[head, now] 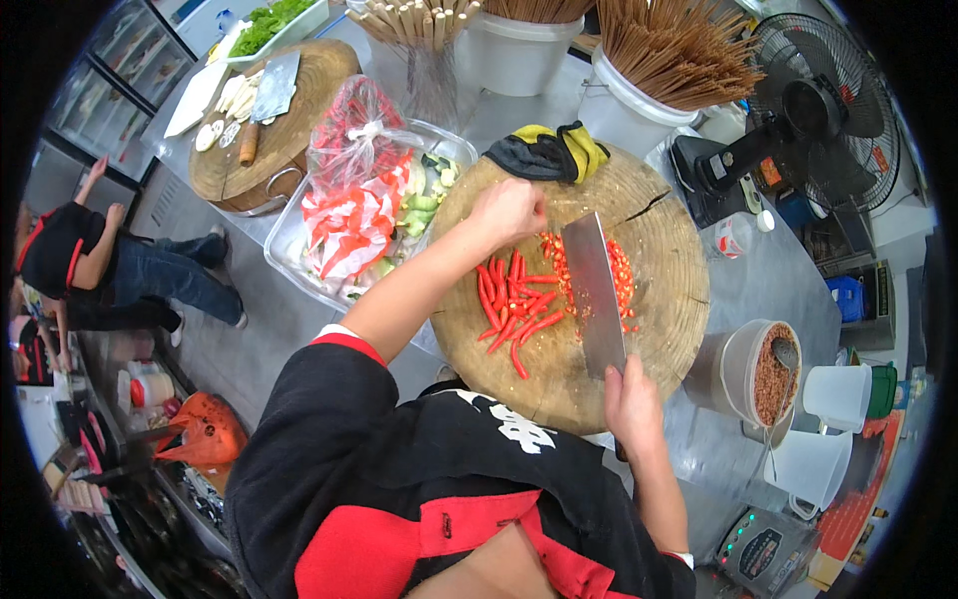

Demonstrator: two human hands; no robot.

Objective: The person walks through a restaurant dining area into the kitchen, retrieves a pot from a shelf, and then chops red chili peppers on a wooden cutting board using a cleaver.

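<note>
My right hand [632,397] is closed around the handle end of a broad steel cleaver [595,296]. The blade lies over chopped red chili [620,273] on a round wooden chopping block [666,299]. Left of the blade is a bunch of whole red chilies [516,296]. My left hand [511,210] is curled above the block, up and left of the blade; whether its fingers pinch anything is hidden. A black and yellow work glove [550,152] lies at the block's far edge.
A tray [281,258] of cut vegetables and plastic bags adjoins the block on the left. Beyond stand a second block [314,82] with a cleaver and buckets [636,97] of skewers. A fan [816,112] and a tub of brown crumbly food [737,359] stand right. Another person [97,254] is far left.
</note>
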